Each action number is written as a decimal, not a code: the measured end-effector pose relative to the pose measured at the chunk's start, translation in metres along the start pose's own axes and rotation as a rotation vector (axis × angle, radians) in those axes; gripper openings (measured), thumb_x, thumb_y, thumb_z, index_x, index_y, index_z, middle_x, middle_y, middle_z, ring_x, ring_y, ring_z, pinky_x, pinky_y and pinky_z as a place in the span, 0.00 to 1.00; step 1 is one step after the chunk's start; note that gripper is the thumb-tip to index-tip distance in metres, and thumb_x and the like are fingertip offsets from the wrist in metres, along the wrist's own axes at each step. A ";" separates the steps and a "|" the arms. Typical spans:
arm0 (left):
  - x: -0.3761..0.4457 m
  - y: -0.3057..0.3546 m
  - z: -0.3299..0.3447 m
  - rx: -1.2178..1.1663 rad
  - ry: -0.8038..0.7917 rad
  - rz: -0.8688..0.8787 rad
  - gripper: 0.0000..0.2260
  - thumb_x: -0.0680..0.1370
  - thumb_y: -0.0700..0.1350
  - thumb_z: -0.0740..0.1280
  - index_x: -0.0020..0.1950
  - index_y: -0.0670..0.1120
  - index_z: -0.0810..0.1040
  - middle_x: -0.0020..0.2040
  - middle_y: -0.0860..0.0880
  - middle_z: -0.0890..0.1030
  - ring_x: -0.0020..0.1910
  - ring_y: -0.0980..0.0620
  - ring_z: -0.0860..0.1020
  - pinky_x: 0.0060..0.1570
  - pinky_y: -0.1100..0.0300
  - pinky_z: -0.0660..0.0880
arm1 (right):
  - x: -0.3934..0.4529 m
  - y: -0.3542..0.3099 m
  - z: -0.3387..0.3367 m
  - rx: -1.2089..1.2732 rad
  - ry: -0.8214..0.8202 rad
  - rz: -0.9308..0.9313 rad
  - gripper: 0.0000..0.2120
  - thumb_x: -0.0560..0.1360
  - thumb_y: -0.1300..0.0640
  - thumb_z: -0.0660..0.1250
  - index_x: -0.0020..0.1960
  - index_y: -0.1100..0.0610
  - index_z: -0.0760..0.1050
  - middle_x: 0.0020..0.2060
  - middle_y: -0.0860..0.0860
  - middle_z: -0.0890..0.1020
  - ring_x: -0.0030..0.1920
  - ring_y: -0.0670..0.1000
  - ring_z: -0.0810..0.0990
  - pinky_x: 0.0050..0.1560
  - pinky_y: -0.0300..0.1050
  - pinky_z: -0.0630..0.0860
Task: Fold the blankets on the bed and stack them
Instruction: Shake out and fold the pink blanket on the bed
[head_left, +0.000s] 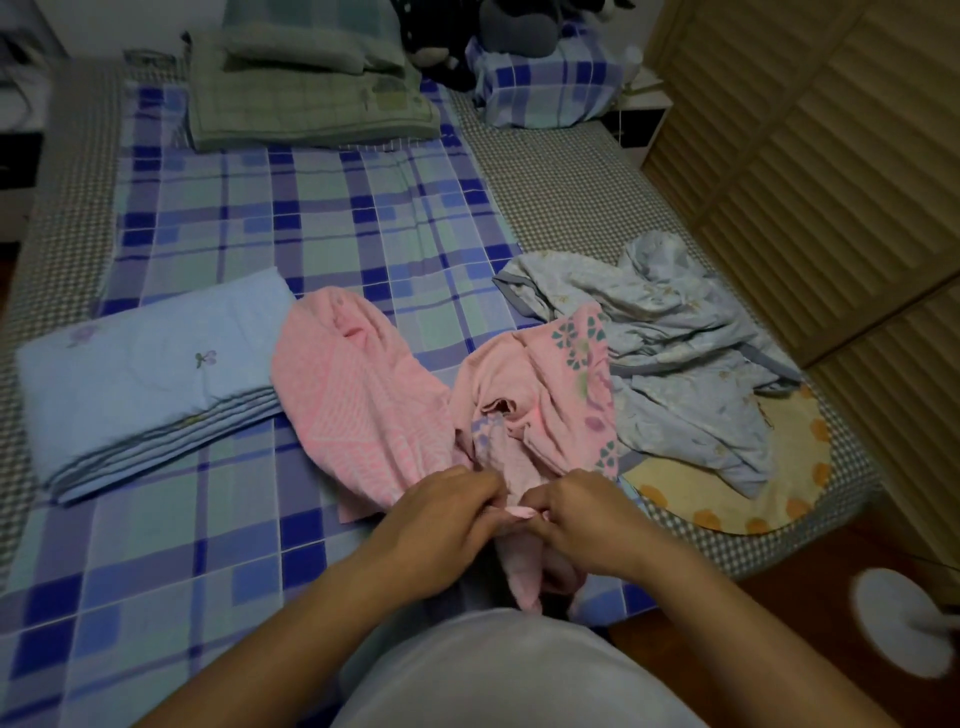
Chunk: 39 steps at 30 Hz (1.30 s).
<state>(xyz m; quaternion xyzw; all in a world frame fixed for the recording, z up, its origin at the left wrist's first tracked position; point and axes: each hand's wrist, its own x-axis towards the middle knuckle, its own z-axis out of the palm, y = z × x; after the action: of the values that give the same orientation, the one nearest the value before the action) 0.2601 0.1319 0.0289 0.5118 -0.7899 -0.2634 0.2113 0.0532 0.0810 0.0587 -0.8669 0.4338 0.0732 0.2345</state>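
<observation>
Three blankets lie on the near part of the bed (218, 571), and only one of them looks finished. At the left, the light blue blanket (150, 369) is already folded into a flat rectangle and rests on the checked sheet. Just to the right of it, touching its corner, the pink blanket (363, 400) is spread in loose bunches across the middle, with one end hanging over the near edge of the bed. The left hand (441, 512) and the right hand (582, 512) meet at this near end; both have curled fingers that pinch the pink edge between them, close together, as if to find the corners. Further right, the pale flowered blanket (675, 358) lies crumpled and partly over the pink one, not folded at all. Under it, at the near right, a round yellow mat (727, 493) shows. At the far side, a green folded pile (306, 98) sits near the pillows. I judge about one third is done: two blankets remain to fold, and then the stacking.
</observation>
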 end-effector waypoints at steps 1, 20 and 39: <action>0.000 -0.003 0.003 0.044 -0.016 0.002 0.10 0.80 0.58 0.61 0.48 0.53 0.70 0.41 0.55 0.74 0.39 0.55 0.68 0.38 0.57 0.62 | -0.004 0.002 -0.005 -0.015 0.009 -0.007 0.11 0.79 0.43 0.62 0.45 0.48 0.78 0.40 0.51 0.83 0.44 0.55 0.79 0.37 0.48 0.67; -0.012 -0.014 -0.070 0.038 -0.332 0.065 0.05 0.75 0.51 0.61 0.39 0.57 0.68 0.35 0.56 0.76 0.38 0.58 0.76 0.52 0.66 0.73 | 0.031 0.110 -0.195 0.130 1.026 0.762 0.19 0.78 0.51 0.58 0.54 0.63 0.81 0.49 0.65 0.82 0.51 0.66 0.80 0.47 0.53 0.74; -0.061 -0.095 -0.007 0.370 -0.734 -0.774 0.24 0.79 0.55 0.62 0.72 0.45 0.69 0.67 0.43 0.77 0.59 0.46 0.79 0.55 0.55 0.76 | 0.061 0.054 -0.164 -0.373 0.427 0.181 0.18 0.78 0.42 0.63 0.42 0.55 0.81 0.37 0.57 0.82 0.41 0.61 0.80 0.36 0.47 0.69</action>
<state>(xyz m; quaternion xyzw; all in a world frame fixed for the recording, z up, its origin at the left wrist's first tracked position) 0.3545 0.1547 -0.0294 0.6676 -0.5993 -0.3395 -0.2824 0.0356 -0.0681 0.1645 -0.8485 0.5280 -0.0118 -0.0330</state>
